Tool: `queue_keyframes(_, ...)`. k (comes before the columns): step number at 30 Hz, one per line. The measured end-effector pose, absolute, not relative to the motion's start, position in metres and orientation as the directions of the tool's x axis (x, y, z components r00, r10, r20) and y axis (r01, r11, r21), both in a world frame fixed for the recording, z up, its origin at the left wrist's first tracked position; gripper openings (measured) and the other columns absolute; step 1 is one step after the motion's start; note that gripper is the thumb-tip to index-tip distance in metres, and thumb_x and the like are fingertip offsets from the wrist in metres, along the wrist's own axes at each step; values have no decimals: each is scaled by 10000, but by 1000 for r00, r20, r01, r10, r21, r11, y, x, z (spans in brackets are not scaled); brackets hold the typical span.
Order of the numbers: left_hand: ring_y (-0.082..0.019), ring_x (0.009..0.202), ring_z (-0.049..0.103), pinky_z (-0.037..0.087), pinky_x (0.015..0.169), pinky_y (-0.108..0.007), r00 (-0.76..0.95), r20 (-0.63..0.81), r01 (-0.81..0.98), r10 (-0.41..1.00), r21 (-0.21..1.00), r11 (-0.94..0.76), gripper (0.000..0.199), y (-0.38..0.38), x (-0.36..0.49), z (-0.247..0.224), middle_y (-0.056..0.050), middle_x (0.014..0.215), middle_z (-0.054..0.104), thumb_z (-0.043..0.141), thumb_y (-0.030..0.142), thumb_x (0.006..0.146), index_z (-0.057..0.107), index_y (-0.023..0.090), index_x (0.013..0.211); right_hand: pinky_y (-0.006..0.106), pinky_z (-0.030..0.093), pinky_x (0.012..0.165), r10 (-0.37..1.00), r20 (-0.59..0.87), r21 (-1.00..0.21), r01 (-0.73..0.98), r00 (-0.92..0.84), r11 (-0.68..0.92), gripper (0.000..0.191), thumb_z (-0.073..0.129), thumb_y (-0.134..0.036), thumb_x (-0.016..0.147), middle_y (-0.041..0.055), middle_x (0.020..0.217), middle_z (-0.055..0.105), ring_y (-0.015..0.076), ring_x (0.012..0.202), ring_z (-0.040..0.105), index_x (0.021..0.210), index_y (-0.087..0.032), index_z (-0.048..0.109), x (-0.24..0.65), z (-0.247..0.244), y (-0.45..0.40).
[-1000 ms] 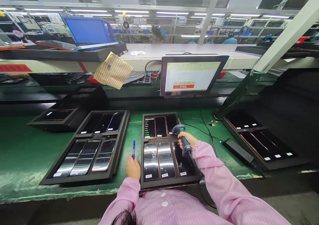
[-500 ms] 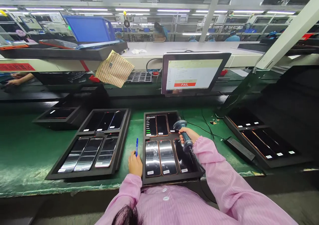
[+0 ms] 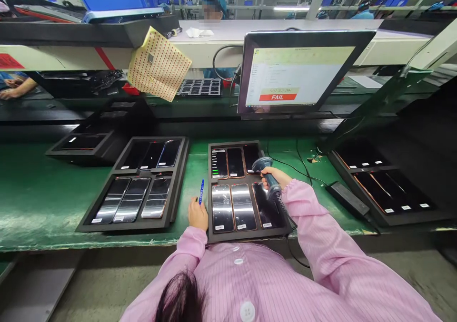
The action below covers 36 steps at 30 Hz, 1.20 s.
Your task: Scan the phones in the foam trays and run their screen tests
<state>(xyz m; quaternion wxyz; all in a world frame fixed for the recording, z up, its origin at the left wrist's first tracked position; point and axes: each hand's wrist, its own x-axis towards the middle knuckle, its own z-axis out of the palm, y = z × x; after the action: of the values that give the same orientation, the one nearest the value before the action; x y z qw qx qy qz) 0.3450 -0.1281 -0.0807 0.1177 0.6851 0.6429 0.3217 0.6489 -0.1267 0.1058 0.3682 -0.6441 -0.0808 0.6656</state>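
My right hand [image 3: 276, 177] is wrapped round a dark handheld scanner [image 3: 273, 186], its head over the upper right part of the middle black tray [image 3: 250, 235]. Several phones lie in that tray; the upper left one [image 3: 219, 164] shows a lit list with green lines. At the tray's left edge, my left hand [image 3: 197, 215] is closed on a blue pen [image 3: 202, 192] that points away from me. A monitor [image 3: 285, 74] behind the tray shows a red FAIL bar [image 3: 278, 97].
Another black tray of phones [image 3: 123, 228] lies to the left, and one [image 3: 396, 219] to the right beside a black power adapter [image 3: 347, 199]. Cables cross the green table [image 3: 32, 217]. A dotted yellow sheet [image 3: 159, 65] hangs from the shelf. People are across the line.
The view has tilted down, so the monitor and shelf appear higher and more of my pink sleeves and shirt shows. Both hands keep their hold, in nearly the same places over the table.
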Motion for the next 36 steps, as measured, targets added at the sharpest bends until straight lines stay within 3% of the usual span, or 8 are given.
queue_keyframes(10,-295,1180,481,380,969,-490,-34,319,821,947,549,-156,199,-128,347,-84,-190,1158,574,354,242,851,530,163,806,214,398,362,612,-785,-597,-386,99,-703,159,409,-179,844,-37,460,441,96,373,437,687,-175,432,644,105,-121)
queue_keyframes(22,-284,1170,493,395,961,-478,-53,334,832,941,537,-144,216,-129,347,-87,-180,1143,582,340,243,854,538,160,834,217,391,380,608,-791,-529,-417,-73,-739,235,381,-221,871,-36,462,435,92,383,423,646,-175,430,589,102,-115)
queue_keyframes(28,-281,1171,494,394,964,-474,-45,327,826,944,543,-149,208,-130,345,-87,-171,1149,583,359,251,848,548,164,838,188,401,447,581,-810,-505,-405,-82,-762,302,449,-396,908,-58,600,482,48,457,439,784,-134,530,592,94,-111)
queue_keyframes(36,-295,1157,499,402,944,-499,-37,360,818,932,546,-179,209,-127,344,-90,-185,1122,588,349,249,843,536,175,787,201,451,493,602,-797,-534,-411,-47,-739,259,483,-369,900,-15,742,562,62,549,510,926,-123,562,590,96,-105)
